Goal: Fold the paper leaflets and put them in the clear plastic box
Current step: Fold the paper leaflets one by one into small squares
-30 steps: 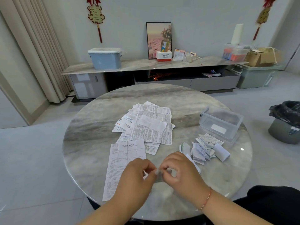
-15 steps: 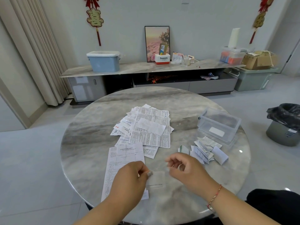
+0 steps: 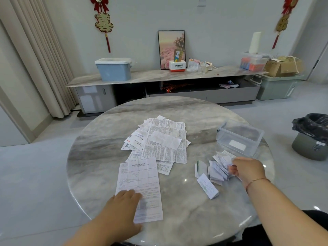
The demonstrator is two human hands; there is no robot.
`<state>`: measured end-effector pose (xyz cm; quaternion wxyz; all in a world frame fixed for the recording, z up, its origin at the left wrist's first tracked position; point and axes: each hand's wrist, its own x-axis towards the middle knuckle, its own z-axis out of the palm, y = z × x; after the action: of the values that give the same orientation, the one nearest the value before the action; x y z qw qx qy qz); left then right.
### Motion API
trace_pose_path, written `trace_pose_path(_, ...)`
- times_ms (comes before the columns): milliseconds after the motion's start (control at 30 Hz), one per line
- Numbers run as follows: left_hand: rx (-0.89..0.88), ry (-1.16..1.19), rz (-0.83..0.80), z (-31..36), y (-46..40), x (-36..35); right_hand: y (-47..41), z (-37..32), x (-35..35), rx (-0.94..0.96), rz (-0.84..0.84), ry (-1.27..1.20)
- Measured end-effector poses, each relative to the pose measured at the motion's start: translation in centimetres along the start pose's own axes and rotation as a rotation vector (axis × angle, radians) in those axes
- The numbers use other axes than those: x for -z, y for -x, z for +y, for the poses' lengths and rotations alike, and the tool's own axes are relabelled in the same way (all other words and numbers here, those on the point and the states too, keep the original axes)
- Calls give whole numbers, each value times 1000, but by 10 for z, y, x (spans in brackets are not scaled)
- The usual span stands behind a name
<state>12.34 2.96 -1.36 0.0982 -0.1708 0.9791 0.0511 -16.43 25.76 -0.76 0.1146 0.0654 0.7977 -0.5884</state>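
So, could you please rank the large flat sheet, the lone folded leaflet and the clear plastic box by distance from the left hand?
1. Large flat sheet: under the left hand.
2. Lone folded leaflet: to its right, mid-table.
3. Clear plastic box: far right, near the table's edge.

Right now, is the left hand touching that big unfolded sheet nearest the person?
Touching. The head view shows the left hand lying flat on the near left corner of the unfolded sheet, fingers overlapping the paper with no gap.
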Motion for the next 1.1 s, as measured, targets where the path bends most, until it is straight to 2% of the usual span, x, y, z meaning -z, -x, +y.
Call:
trace_pose_path(67,-11,-13,24,-5,-1,-6,2,-3,-2,38,5,195)
trace_pose_path(133,-15,-92,87,-6,-4,-11,15,-10,-3,162,93,401)
trace_pose_path(267,-69,-180,166,-11,-14,-16,56,-23,-12,507,167,444)
trace_pose_path(367,-91,-130,235,-16,-17,-18,80,-15,-25,718,-3,496)
trace_pose_path(433,-33,27,196,-14,-15,-16,91,-4,-33,815,-144,587)
trace_pose_path(500,-44,14,135,-16,-14,-15,100,4,-39,888,-249,654)
trace_pose_path(567,-45,-24,98,-14,-13,-8,105,9,-42,926,-342,696)
trace_pose_path(733,-43,-93,219,-17,-19,-16,109,12,-47,973,-469,764)
trace_pose_path(800,-54,-105,148,-21,-21,-15,110,13,-48,962,-496,779)
trace_pose_path(900,-18,-91,272,-34,-28,-24,108,16,-48,933,-505,813)
trace_pose_path(1000,51,184,296,-22,-19,-9,105,19,-49,903,-503,844)
trace_pose_path(1100,74,541,192,-13,-17,1,101,23,-51,892,-568,839)
